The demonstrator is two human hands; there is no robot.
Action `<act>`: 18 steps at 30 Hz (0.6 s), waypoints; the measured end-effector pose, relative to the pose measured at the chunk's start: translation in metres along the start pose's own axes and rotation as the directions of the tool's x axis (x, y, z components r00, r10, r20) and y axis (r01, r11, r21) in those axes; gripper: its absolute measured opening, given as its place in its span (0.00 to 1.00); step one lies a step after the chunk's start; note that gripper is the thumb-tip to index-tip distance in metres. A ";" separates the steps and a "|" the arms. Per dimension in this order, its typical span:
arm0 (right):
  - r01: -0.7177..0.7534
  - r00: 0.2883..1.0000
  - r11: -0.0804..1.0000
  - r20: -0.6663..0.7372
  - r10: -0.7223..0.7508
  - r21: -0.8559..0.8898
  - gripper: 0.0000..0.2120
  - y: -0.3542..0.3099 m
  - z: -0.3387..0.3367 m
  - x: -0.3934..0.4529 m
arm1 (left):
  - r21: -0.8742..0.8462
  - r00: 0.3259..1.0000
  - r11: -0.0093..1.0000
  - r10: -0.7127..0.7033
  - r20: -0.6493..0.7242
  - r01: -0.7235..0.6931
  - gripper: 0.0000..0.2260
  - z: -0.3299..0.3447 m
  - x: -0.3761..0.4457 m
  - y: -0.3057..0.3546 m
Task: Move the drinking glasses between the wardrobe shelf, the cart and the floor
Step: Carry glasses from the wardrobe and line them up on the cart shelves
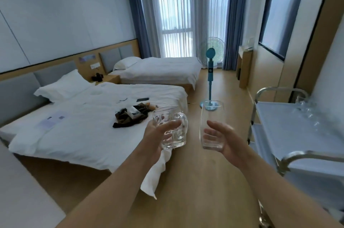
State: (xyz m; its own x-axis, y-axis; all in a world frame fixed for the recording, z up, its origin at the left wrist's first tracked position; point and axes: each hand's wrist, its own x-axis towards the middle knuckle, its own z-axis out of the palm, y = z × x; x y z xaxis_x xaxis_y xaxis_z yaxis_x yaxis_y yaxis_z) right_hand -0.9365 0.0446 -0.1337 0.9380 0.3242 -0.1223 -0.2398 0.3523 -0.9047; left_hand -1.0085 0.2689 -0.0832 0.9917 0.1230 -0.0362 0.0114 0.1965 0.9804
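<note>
You have a glass in each of your hands, both carried in the air over the wooden floor [195,181], well clear of any surface. Your left hand [158,134] is curled round a handled glass mug [170,127], thumb across its near face, the handle pointing right toward the other glass. Your right hand [221,137] wraps a tall plain tumbler [211,125] from its right side, fingers seen through the glass low on its body. Both glasses stand upright, long axes vertical, mouths up, and look empty; they are near each other but apart.

What matters for the next move is the steel cart [297,121], which stands to your right against the wall, its top shelf just beside and slightly beyond your right hand. Several clear glasses [307,110] already stand at the far end of that shelf, blurred, so I cannot count them. The tumbler hand is plainly the nearer one; judging from this, it would reach the shelf first with a short swing to the right, while the mug must cross behind it. Watch the cart's raised rail as you go in.

The near bed [83,125] with dark clothes on it lies left, and a blue standing fan [210,71] stands far ahead. No wardrobe shelf is in view
</note>
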 end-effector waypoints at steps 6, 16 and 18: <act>-0.013 0.988 1.000 -0.154 0.012 -0.003 0.43 0.004 -0.034 0.014 | 0.051 0.994 0.996 -0.077 0.079 0.073 0.36 0.028 0.058 -0.026; 0.104 0.950 0.994 -0.293 -0.107 -0.027 0.26 -0.027 -0.078 0.041 | 0.033 0.923 0.988 -0.152 0.353 0.150 0.36 0.081 0.167 -0.036; 0.134 0.931 0.990 -0.336 -0.140 -0.042 0.21 -0.034 -0.085 0.050 | 0.038 0.900 0.988 -0.150 0.409 0.147 0.36 0.091 0.188 -0.033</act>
State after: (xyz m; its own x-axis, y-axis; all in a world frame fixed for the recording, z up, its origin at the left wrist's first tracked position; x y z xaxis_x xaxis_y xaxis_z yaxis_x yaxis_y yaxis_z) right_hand -0.8597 -0.0260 -0.1434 0.9913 -0.0426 -0.1246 -0.1015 0.3556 -0.9291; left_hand -0.8108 0.1971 -0.1053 0.9431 -0.3169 -0.1002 0.1621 0.1752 0.9711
